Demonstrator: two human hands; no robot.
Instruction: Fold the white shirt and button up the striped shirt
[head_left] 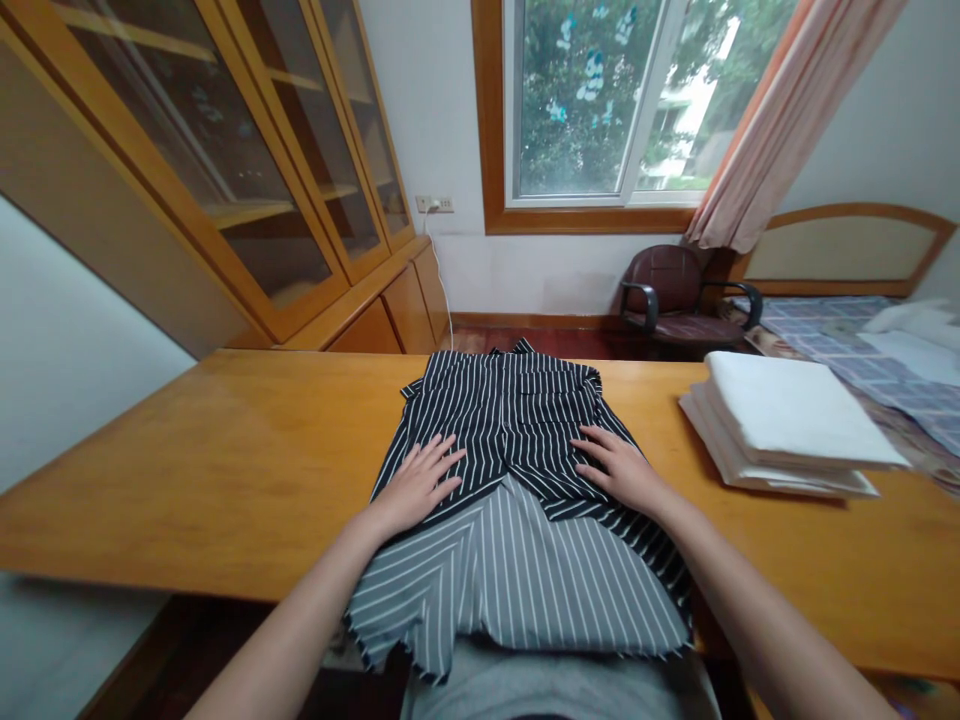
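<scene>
A black garment with white stripes [480,430] lies spread on the wooden table in front of me. Its near part shows a greyer striped underside [540,580], with a ragged lower edge hanging over the table's front edge. My left hand [420,483] rests flat on the left half of the cloth, fingers spread. On the right half lies my right hand [616,466], palm down with its fingers apart. Neither hand grips the fabric. Folds run across the cloth near my right hand, and the far end is bunched. Whether it is a skirt or a shirt I cannot tell.
A stack of folded white sheets [802,415] sits on the right side of the wooden table [187,470]. Beyond the table are a glass-door cabinet [300,180], a dark red armchair [667,290] and a bed [847,330]. A white cord [441,265] hangs from a wall socket.
</scene>
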